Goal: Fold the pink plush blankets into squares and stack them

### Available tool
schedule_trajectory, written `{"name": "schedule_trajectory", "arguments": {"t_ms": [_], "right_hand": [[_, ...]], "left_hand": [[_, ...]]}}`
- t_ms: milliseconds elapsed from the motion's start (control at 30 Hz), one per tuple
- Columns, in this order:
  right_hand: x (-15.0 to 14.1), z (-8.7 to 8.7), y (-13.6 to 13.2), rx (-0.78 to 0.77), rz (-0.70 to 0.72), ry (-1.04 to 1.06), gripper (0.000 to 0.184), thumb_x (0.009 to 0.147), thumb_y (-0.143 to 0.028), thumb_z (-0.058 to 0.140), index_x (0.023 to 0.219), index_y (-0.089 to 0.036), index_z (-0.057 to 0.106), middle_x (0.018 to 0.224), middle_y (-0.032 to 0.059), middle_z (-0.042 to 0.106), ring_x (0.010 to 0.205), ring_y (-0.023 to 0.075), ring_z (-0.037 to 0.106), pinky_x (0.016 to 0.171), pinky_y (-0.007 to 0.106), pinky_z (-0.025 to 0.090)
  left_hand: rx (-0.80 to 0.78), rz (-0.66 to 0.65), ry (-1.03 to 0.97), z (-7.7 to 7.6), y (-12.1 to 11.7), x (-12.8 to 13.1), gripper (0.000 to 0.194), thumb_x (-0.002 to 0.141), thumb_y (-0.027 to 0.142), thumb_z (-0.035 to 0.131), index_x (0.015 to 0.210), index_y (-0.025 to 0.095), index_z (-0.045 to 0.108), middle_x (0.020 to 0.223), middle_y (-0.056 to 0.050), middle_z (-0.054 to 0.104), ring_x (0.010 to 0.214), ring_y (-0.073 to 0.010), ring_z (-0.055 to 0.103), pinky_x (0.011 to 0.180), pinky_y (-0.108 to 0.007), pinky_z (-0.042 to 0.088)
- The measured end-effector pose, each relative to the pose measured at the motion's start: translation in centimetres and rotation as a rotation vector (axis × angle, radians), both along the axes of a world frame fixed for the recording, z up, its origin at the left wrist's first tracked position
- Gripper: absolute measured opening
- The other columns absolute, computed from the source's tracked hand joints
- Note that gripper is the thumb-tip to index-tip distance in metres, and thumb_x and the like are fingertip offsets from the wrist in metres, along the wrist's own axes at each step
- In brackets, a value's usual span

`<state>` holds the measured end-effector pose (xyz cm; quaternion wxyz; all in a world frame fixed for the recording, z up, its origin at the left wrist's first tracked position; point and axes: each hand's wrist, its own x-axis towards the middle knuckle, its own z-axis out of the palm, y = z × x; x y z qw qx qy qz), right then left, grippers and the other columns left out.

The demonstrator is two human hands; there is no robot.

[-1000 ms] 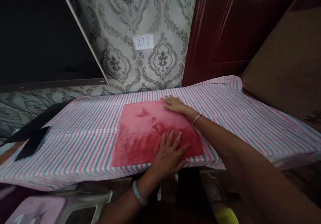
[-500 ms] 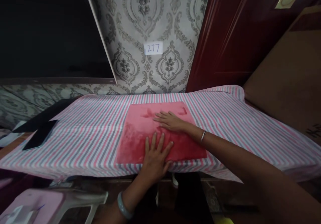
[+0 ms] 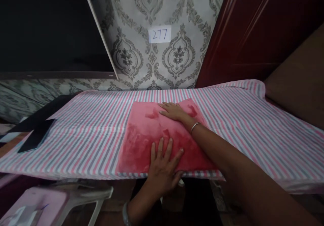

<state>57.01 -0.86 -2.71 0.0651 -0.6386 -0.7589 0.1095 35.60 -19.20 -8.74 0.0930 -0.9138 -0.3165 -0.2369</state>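
A flat, plush red-pink cloth (image 3: 136,134), roughly square, lies on a striped tablecloth (image 3: 91,134), its pile brushed into lighter and darker patches. My left hand (image 3: 163,167) rests on its near edge with fingers spread. Toward the far edge, my right hand (image 3: 172,111) lies flat on the plush, fingers stretched to the left. Neither hand grips anything. Part of the cloth's right side is hidden beneath my right forearm.
At the table's left end lies a dark phone-like slab (image 3: 37,136). A large black screen (image 3: 50,30) stands behind on the left. A cardboard box (image 3: 298,70) is at the right. Below the table edge sits a pale plastic stool (image 3: 93,199).
My right hand has slid toward the cloth's far edge. The left hand stays spread near the front edge. The camera view has shifted and tilted slightly.
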Motion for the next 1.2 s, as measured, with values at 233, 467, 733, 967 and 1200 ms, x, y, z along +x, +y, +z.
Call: {"name": "schedule_trajectory", "arguments": {"t_ms": [233, 467, 733, 967, 1200], "right_hand": [[-0.2, -0.4, -0.2, 0.035, -0.014, -0.05, 0.071, 0.102, -0.071, 0.024, 0.165, -0.038, 0.027, 0.17, 0.005, 0.03, 0.151, 0.0377, 0.036, 0.121, 0.064, 0.027], [-0.5, 1.0, -0.8, -0.019, -0.037, -0.057, 0.071, 0.103, -0.067, 0.027, 0.166, -0.036, 0.023, 0.173, 0.0043, 0.02, 0.157, 0.0365, 0.024, 0.124, 0.062, 0.022], [-5.5, 2.6, -4.9, 0.044, 0.28, -0.066, 0.065, 0.105, -0.063, 0.033, 0.165, -0.038, 0.028, 0.175, 0.0016, 0.012, 0.16, 0.0357, 0.006, 0.124, 0.066, 0.015], [-6.9, 1.8, -2.8, 0.002, 0.266, -0.101, 0.065, 0.105, -0.061, 0.033, 0.166, -0.038, 0.023, 0.175, -0.0004, 0.009, 0.16, 0.0357, 0.004, 0.124, 0.067, 0.012], [-7.0, 1.3, 2.3, -0.102, 0.089, -0.056, 0.07, 0.102, -0.068, 0.029, 0.166, -0.039, 0.021, 0.175, 0.0014, 0.013, 0.157, 0.039, 0.022, 0.122, 0.067, 0.019]], "left_hand": [[-0.027, -0.013, -0.037, 0.0, 0.0, 0.2, 0.074, 0.09, 0.061, 0.061, 0.157, 0.034, 0.044, 0.168, -0.013, 0.032, 0.158, -0.0408, 0.014, 0.124, -0.063, 0.0], [-0.068, -0.014, -0.015, 0.3, -0.2, 0.0, 0.077, 0.089, 0.058, 0.064, 0.158, 0.036, 0.041, 0.17, -0.012, 0.029, 0.156, -0.0431, 0.019, 0.123, -0.067, 0.011], [0.013, 0.082, -0.052, 3.0, 1.0, -4.2, 0.062, 0.095, 0.04, 0.06, 0.154, 0.028, 0.049, 0.16, -0.012, 0.047, 0.151, -0.0366, 0.036, 0.125, -0.065, 0.015], [0.023, 0.224, -0.076, 0.4, 1.8, -5.6, 0.062, 0.092, 0.043, 0.063, 0.153, 0.033, 0.052, 0.161, -0.012, 0.046, 0.15, -0.04, 0.035, 0.124, -0.067, 0.009], [0.017, 0.204, -0.1, -0.2, 1.7, -5.5, 0.065, 0.091, 0.049, 0.063, 0.152, 0.031, 0.052, 0.163, -0.012, 0.043, 0.153, -0.0387, 0.028, 0.125, -0.064, 0.009]]}}
